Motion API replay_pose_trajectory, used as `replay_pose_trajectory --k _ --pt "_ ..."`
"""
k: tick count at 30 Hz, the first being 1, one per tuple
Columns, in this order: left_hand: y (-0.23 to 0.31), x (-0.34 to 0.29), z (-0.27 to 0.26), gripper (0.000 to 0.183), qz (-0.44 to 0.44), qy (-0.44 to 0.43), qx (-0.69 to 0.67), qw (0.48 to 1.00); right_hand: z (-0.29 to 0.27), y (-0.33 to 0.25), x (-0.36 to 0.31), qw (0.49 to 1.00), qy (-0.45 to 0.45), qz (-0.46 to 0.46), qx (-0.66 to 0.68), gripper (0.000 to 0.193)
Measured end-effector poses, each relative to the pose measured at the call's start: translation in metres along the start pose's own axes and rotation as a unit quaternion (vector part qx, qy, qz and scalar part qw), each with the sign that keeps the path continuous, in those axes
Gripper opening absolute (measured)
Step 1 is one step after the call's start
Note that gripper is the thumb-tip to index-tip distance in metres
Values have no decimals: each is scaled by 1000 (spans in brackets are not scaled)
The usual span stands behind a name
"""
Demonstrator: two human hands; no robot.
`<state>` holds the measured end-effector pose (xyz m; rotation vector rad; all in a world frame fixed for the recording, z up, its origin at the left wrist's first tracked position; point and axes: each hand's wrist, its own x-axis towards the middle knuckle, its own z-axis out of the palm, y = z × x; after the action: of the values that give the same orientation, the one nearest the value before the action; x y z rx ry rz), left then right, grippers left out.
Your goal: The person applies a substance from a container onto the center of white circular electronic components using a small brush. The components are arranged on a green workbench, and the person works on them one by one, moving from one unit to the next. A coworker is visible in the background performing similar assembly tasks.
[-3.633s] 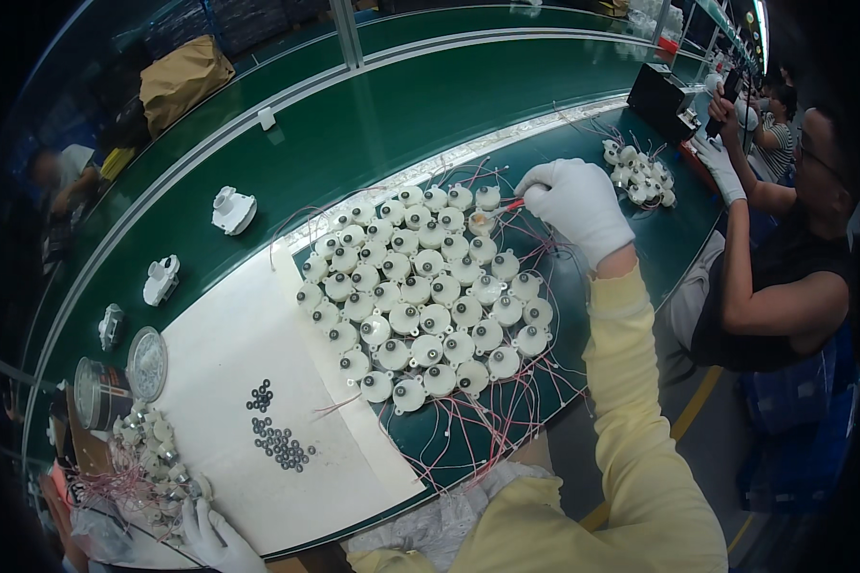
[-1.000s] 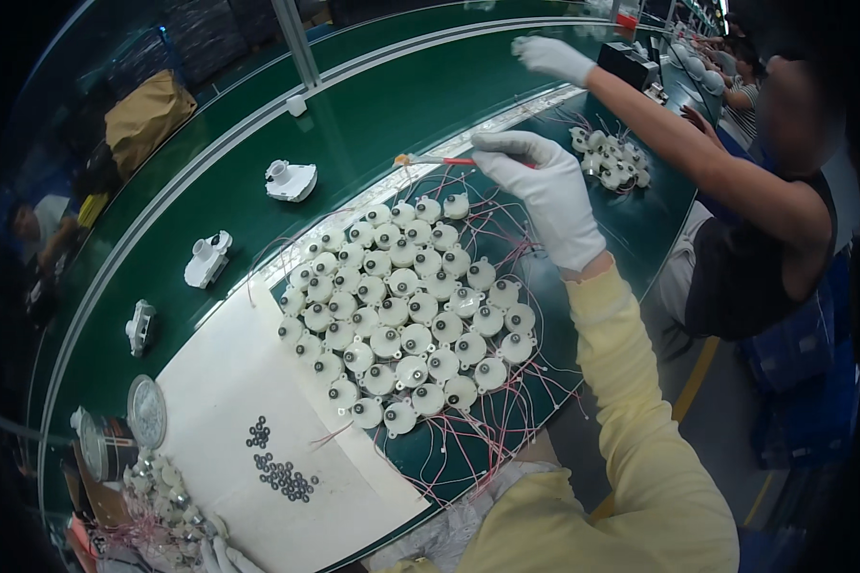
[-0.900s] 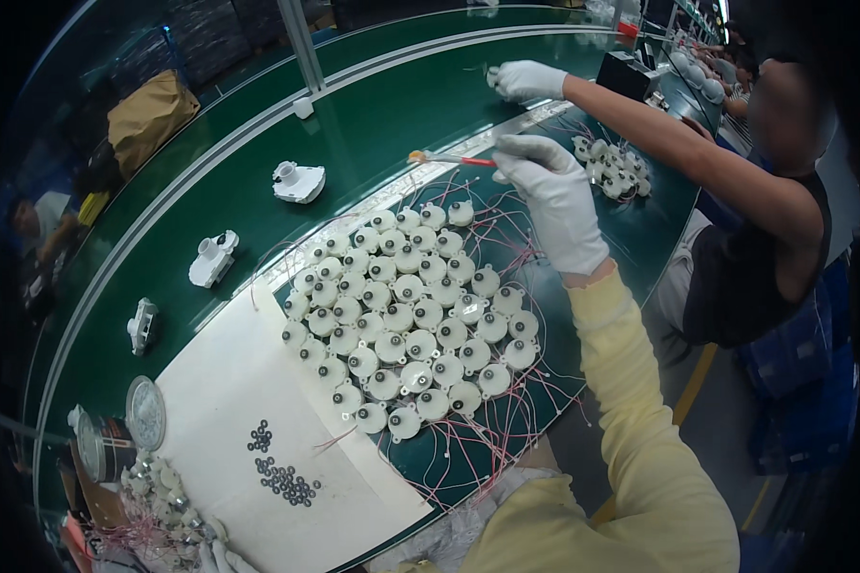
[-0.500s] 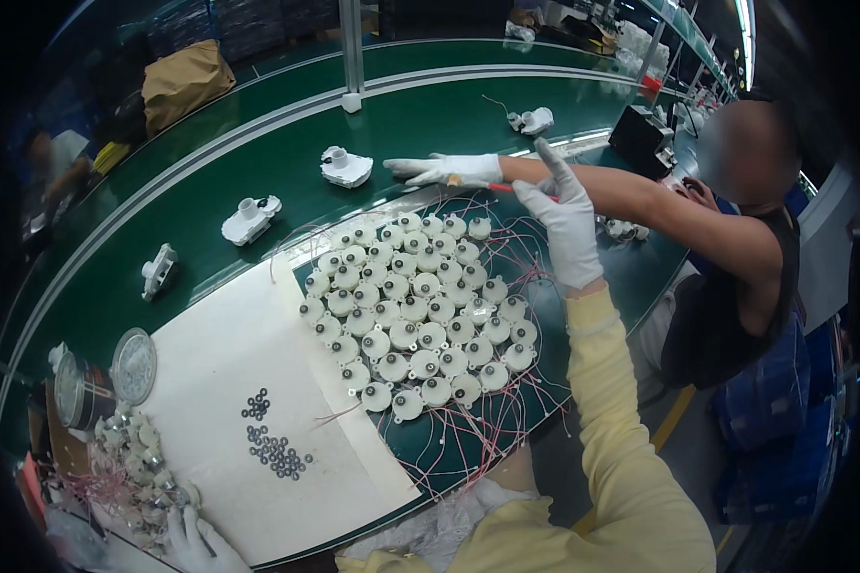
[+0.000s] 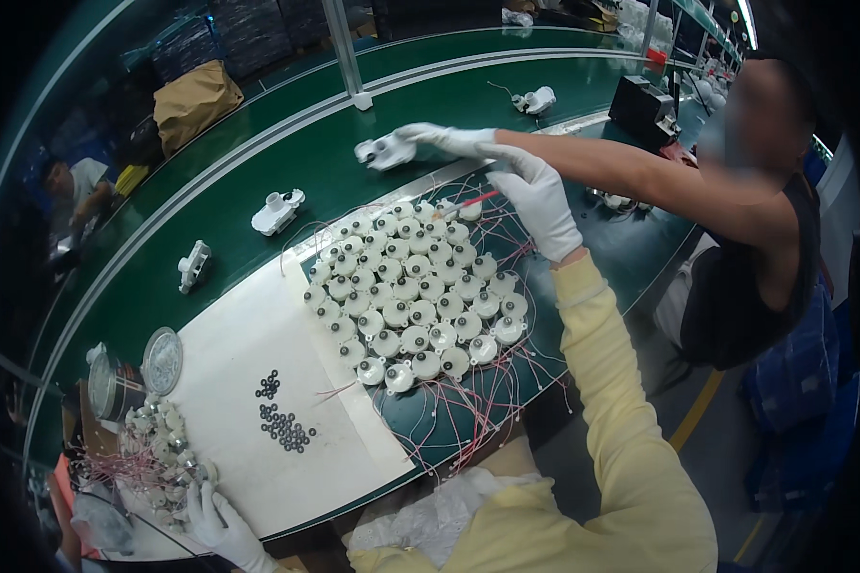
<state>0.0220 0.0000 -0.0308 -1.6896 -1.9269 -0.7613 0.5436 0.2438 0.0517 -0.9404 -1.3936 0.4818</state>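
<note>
My right hand point(image 5: 537, 202), in a white glove, is closed around a thin red-handled brush point(image 5: 480, 199). The brush's pale tip points down and left over the far edge of a dense group of round cream-white motor parts point(image 5: 416, 286). Each part has a dark ring at its centre, and pink and white wires trail around the group. At the lower left, my gloved left hand point(image 5: 222, 530) has its fingers spread and holds nothing I can see. It lies beside a heap of small white parts with pink wires point(image 5: 162, 439).
A co-worker's gloved hand point(image 5: 454, 140) reaches in from the right, touching a white housing point(image 5: 385, 151) on the green belt. Other housings point(image 5: 277, 212) stand along it. Dark rings point(image 5: 285, 428) lie on white paper point(image 5: 229, 392). An open can point(image 5: 115, 385) stands left.
My right hand has come down, bringing the brush tip over the far motor parts. The co-worker's hand has reached the white housing. My left hand's fingers stay beside the heap.
</note>
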Motion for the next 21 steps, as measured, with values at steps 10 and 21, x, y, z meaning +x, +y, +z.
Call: replay_pose_trajectory --k 10,21 --pt "1 -2 -1 22 -4 -11 -20 1000 -2 -1 -2 996 -50 74 -22 47" --pt "2 -2 1 22 -23 -3 -36 999 -25 -48 28 881 -181 -186 -395 31"
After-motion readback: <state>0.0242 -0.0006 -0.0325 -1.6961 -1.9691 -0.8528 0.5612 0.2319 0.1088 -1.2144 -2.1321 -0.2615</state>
